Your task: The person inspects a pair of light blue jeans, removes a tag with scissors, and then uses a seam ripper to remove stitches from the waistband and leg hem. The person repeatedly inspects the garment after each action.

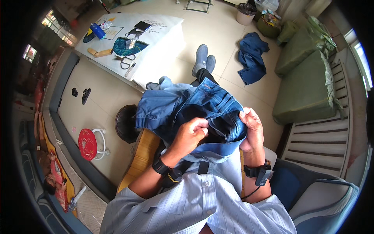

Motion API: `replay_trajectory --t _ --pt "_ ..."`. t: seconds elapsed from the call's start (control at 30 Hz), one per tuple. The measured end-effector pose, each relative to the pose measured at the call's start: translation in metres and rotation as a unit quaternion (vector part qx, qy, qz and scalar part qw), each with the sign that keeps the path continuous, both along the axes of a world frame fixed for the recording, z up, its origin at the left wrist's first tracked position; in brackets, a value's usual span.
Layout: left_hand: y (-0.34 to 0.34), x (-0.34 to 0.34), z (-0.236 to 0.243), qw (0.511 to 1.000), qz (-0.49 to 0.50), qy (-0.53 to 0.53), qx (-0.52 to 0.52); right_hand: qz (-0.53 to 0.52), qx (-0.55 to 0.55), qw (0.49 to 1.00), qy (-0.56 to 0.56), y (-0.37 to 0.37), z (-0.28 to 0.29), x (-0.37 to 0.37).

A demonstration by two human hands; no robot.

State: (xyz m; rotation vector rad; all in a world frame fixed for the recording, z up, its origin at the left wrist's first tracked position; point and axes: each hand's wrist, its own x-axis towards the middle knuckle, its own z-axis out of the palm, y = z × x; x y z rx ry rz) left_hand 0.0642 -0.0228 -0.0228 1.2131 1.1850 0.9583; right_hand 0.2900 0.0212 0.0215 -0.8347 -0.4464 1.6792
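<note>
A: How many denim pieces are there, and where?

B: At least two. One pair of jeans [224,95] is bunched in the seated person's lap, from the centre toward 1 o'clock, its open waistband facing the wearer. A second dark blue denim garment [253,54] lies crumpled on the floor between 1 and 2 o'clock. Paler denim [165,95] spreads toward 10 o'clock; whether it is a separate piece cannot be told.

A: And the hands?

B: Two, both bare. The right hand [252,128], at 3 o'clock, is nearly closed, thumb and fingers pinching the waistband's edge. The left hand [191,134], just below centre at 6 o'clock, is loosely curled over the waist opening; its fingertips are hidden, so whether they grip cloth cannot be told. Each wrist wears one black strap.

A: What is around them?

B: At 11 o'clock stands one white-covered bench [161,50] with one blue bottle [97,31] and, on its near side, one pair of dark-handled scissors [124,61]. One black bin [127,128] sits at 9 o'clock, with one red round seat [87,144] beyond it. Two grey-blue shoes [201,58] are at 12 o'clock.
</note>
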Motion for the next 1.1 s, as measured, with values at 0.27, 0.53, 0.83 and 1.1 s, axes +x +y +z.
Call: replay_trajectory --t 0.27,0.53,0.83,1.1 --pt "0.001 0.014 -0.001 0.959 0.011 -0.261 -0.108 0.124 0.177 0.939 -0.267 -0.042 0.037 -0.039" --pt "-0.029 -0.034 -0.03 0.968 -0.006 -0.221 -0.123 0.196 0.475 0.783 -0.35 -0.053 0.057 -0.084" --pt "-0.028 -0.038 -0.039 0.97 0.03 -0.203 -0.13 0.24 0.428 0.814 -0.31 -0.063 0.05 -0.095" --pt "-0.029 -0.037 -0.042 0.96 0.088 -0.234 -0.128 0.023 0.366 0.815 -0.449 -0.011 0.045 -0.049"
